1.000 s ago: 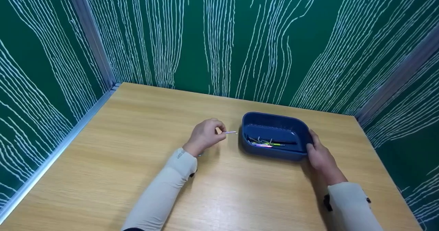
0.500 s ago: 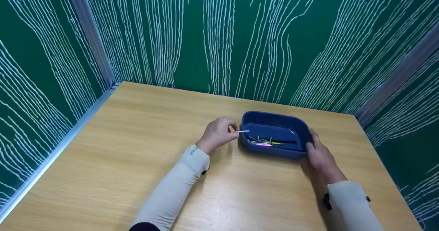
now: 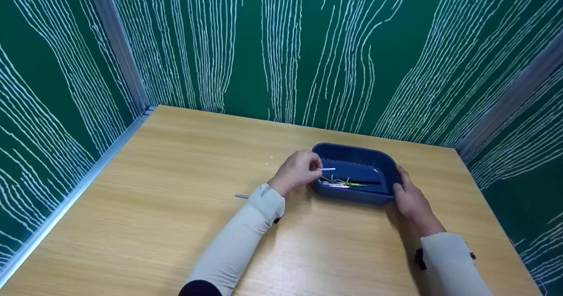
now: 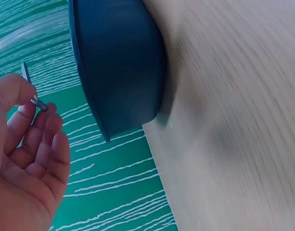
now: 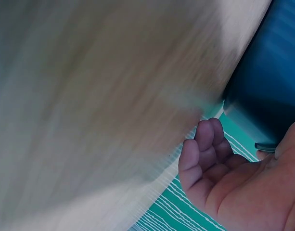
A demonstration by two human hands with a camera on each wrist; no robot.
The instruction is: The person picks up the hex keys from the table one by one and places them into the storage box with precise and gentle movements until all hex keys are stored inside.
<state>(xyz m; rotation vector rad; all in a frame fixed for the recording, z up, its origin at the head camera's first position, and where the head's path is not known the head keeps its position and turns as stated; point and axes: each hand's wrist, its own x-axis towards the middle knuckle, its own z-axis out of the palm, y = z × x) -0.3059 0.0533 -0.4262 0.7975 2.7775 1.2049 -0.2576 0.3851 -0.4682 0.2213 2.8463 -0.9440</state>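
My left hand [image 3: 298, 170] pinches a short, thin silver metal rod [image 3: 328, 169] between thumb and index finger, over the left end of the dark blue box [image 3: 352, 198]. In the left wrist view both ends of the rod [image 4: 39, 102] stick out past the fingertips, and the other fingers curl loosely below. My right hand [image 3: 412, 199] grips the box's right end by its rim. Inside the box lie several thin rods and sticks [image 3: 343, 184], dark, yellow-green and shiny, bunched along its near side.
A small grey rod [image 3: 241, 196] lies on the wooden table [image 3: 184, 164] beside my left sleeve. A few tiny pale specks [image 3: 268, 160] lie farther back. Green walls [image 3: 246, 45] with white lines enclose the table at the back and sides.
My left hand has carried the silver rod rightward from the bare tabletop to over the box. The small grey rod now shows beside the left sleeve. My right hand and the box stay put.
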